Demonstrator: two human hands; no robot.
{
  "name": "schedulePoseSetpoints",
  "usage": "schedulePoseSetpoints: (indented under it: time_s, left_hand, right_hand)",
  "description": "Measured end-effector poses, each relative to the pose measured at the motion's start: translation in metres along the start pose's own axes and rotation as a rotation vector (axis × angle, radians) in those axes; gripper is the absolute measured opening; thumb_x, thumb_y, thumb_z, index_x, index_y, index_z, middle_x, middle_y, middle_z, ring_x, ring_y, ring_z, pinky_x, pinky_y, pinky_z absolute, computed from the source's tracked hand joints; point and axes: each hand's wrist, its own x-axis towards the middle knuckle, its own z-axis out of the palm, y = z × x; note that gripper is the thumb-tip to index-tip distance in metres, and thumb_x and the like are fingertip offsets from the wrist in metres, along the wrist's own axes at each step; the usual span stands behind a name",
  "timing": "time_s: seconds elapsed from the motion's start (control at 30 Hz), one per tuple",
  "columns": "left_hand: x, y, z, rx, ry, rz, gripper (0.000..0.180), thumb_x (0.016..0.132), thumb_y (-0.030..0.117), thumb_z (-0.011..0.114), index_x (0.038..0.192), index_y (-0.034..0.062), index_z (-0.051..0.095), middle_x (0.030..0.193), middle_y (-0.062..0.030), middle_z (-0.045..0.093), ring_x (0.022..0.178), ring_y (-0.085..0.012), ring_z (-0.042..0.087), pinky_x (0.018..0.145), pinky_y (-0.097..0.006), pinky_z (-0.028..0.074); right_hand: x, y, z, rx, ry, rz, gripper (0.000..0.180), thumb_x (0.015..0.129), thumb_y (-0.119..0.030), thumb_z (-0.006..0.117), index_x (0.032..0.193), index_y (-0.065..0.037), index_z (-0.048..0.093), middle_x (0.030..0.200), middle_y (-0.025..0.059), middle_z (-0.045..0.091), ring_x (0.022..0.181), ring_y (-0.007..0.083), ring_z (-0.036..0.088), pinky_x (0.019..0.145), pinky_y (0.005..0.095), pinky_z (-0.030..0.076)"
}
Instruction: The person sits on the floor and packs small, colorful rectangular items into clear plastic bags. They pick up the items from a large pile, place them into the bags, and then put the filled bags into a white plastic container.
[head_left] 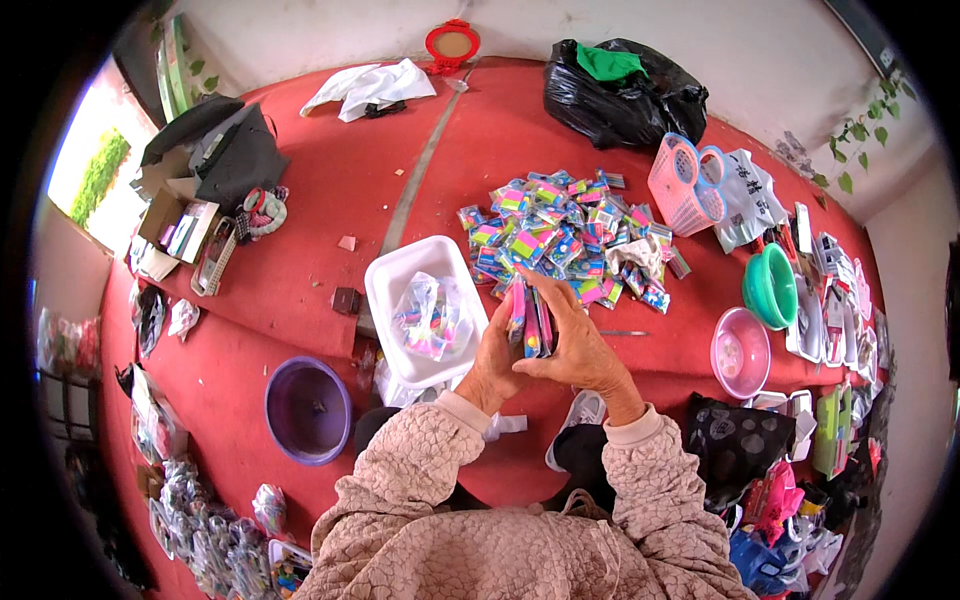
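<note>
My left hand (pixel 488 362) and my right hand (pixel 580 345) are closed from both sides around a short stack of small packets (pixel 531 318), pink, blue and dark along their edges. The stack is held upright in front of my body, and the fingers partly hide it. Just beyond my hands spreads a loose pile of small plastic-wrapped packets (pixel 545 235) in blue, pink and green. Left of my hands stands a white plastic tub (pixel 398 268). Inside it lies a clear plastic bag (pixel 435 318) with colourful pieces in it.
A purple basin (pixel 308 412) stands at left. Right of the pile are a pink basket (pixel 685 188), green bowls (pixel 770 285) and a pink basin (pixel 740 352). A black bag (pixel 625 100) sits at the far side. Red carpet (pixel 330 220) covers the raised floor.
</note>
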Motion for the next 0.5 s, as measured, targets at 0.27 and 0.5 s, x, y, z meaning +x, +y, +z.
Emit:
schedulePoseSetpoints:
  time_s: [0.27,0.5]
  left_hand:
    - [0.0,-0.002,0.0,0.081,0.039,0.027,0.05,0.079,0.048,0.053,0.115,0.0123,0.048,0.109,-0.0077,0.055,0.098,-0.0221,0.054,0.086,-0.039,0.043]
    - [-0.003,-0.005,0.0,0.051,-0.009,-0.057,0.055,0.079,0.048,0.054,0.118,0.0107,0.045,0.112,-0.0105,0.053,0.102,-0.0241,0.052,0.089,-0.041,0.041]
  right_hand:
    - [-0.003,0.003,0.005,-0.091,0.063,-0.043,0.104,0.047,-0.022,0.08,0.132,-0.004,0.023,0.129,0.0181,0.029,0.12,0.0341,0.03,0.1,0.0399,0.026]
    - [-0.005,0.021,-0.026,0.31,0.07,0.002,0.136,0.035,-0.051,0.079,0.136,-0.003,0.002,0.138,0.0149,0.019,0.129,0.0263,0.018,0.102,0.0385,0.021]
